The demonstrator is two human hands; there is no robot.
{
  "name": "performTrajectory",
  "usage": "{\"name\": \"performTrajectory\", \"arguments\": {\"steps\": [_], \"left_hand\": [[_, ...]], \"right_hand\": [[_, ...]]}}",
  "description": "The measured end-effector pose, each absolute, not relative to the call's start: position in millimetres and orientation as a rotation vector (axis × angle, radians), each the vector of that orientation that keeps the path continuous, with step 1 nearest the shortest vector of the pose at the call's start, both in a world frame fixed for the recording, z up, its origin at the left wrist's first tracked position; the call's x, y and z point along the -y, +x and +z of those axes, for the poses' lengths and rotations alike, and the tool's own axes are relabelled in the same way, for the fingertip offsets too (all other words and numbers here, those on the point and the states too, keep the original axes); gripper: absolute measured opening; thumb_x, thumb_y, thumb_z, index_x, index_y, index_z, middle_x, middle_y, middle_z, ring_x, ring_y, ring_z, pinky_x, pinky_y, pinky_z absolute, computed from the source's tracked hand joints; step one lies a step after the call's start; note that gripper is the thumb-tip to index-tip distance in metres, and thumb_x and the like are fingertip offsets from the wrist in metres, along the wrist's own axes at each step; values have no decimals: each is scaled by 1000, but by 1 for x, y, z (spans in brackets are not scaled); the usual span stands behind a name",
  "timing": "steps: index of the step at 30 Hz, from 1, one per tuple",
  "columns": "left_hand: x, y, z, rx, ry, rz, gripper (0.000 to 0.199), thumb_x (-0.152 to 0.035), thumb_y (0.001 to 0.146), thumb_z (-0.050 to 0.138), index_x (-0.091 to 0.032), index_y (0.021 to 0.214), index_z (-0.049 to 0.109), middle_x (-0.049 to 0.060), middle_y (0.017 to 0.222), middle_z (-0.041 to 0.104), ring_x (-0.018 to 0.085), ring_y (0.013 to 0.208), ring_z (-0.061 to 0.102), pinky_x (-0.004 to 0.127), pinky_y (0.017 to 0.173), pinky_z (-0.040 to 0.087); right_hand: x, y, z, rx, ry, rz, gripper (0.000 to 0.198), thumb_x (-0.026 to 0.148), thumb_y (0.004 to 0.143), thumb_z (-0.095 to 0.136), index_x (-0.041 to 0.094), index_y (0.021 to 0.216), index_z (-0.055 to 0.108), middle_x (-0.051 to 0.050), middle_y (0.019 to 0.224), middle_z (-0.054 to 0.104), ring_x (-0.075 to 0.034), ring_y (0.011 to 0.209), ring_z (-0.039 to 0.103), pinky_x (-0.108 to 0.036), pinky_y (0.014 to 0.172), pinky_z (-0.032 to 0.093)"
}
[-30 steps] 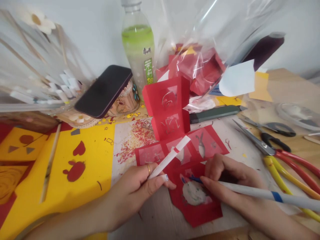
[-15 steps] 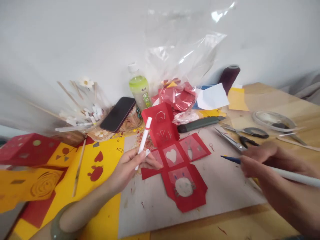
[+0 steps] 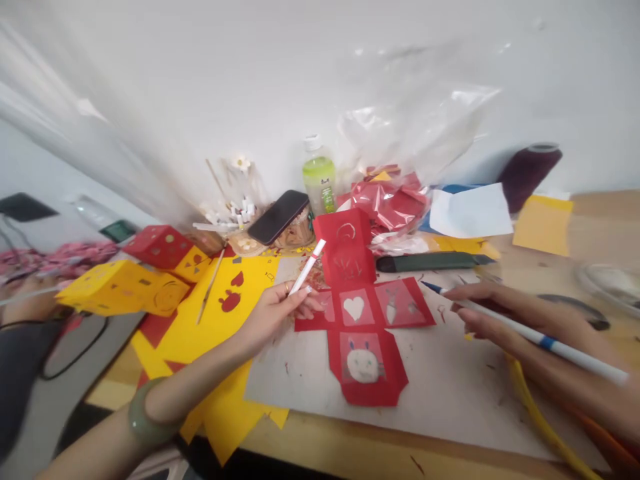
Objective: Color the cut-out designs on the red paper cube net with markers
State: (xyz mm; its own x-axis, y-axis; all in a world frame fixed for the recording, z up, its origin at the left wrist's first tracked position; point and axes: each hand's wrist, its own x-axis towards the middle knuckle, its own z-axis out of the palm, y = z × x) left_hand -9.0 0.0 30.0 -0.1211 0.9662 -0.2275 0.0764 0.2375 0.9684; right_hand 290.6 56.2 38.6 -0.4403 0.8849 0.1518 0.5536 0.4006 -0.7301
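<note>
A: Head view: left hand [image 3: 287, 308]?
B: Fingers closed round a white marker [image 3: 309, 267], red-banded, tilted; left flap [image 3: 307, 325] of the red card [image 3: 359, 329] just beside (can't tell if touching).
A: Right hand [image 3: 515, 320]?
B: Grasping a blue-tipped marker [image 3: 549, 342], tip near the right flap's [image 3: 427, 315] far corner.
A: Card's place?
B: On the grey board [image 3: 450, 400], between both hands; white heart [image 3: 354, 308] mid-card, rabbit face [image 3: 363, 367] on the near panel [image 3: 394, 377].
</note>
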Motion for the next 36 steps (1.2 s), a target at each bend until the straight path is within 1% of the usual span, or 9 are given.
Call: {"name": "performTrajectory", "arguments": {"steps": [4,11,18,21,25,27,31,33,36], "left_hand": [[3,2,28,-1486,994,1183,20,-28,81,57,-10,89,60,4,70,67,10,61,58,21,63,45],[-9,14,23,-1472,1022,1256,23,-31,76,62,-12,89,62,2,73,65,9,60,56,19,60,43],[-26,10,22,-1428,1132,1240,27,-31,71,65,-12,91,65,-5,51,50,5,45,42,17,47,33],[-35,8,22,-1367,1169,1230,28,-34,74,63,-12,91,64,-3,60,55,4,47,42,16,48,34],[-44,6,18,-1285,1191,1202,29,-37,78,58,-11,91,63,1,72,61,4,47,43,17,48,35],[-46,5,16,-1259,1195,1181,30,-37,80,55,-11,92,62,2,70,61,5,47,44,17,47,36],[-48,1,13,-1236,1217,1143,24,-34,81,55,-13,92,62,0,70,61,5,48,46,17,48,37],[-48,-1,13,-1235,1233,1121,22,-31,80,56,-14,92,62,0,71,61,5,49,46,16,48,36],[-46,-1,13,-1223,1252,1074,20,-28,79,57,-14,92,63,-2,61,56,5,47,45,16,48,35]], "right_hand": [[-73,275,38,2245,-996,948,27,46,81,50,27,99,59,-3,100,65,-25,90,61,-32,72,50],[-79,261,34,2222,-934,1064,23,41,81,53,25,98,56,-3,97,64,-22,91,58,-28,67,48],[-68,269,38,2028,-1060,989,20,43,79,55,26,88,61,0,90,66,-21,83,60,-28,67,46],[-63,265,40,1892,-1184,972,22,44,80,52,25,77,62,-1,79,65,-21,77,60,-29,64,45],[-60,257,37,1692,-1253,1136,25,45,80,52,24,87,64,-2,82,65,-20,75,59,-30,64,48],[-59,253,34,1684,-1216,1220,25,45,79,54,23,85,63,-3,85,64,-19,76,59,-29,65,48],[-51,248,33,1815,-1211,1193,26,43,77,58,20,65,57,0,64,56,-15,64,53,-24,58,41],[-47,246,35,1818,-1231,1161,26,42,77,57,21,63,55,2,61,54,-13,60,50,-23,55,39],[-45,242,39,1746,-1256,1179,28,43,78,56,21,61,54,2,56,52,-11,53,45,-22,48,35]]}}
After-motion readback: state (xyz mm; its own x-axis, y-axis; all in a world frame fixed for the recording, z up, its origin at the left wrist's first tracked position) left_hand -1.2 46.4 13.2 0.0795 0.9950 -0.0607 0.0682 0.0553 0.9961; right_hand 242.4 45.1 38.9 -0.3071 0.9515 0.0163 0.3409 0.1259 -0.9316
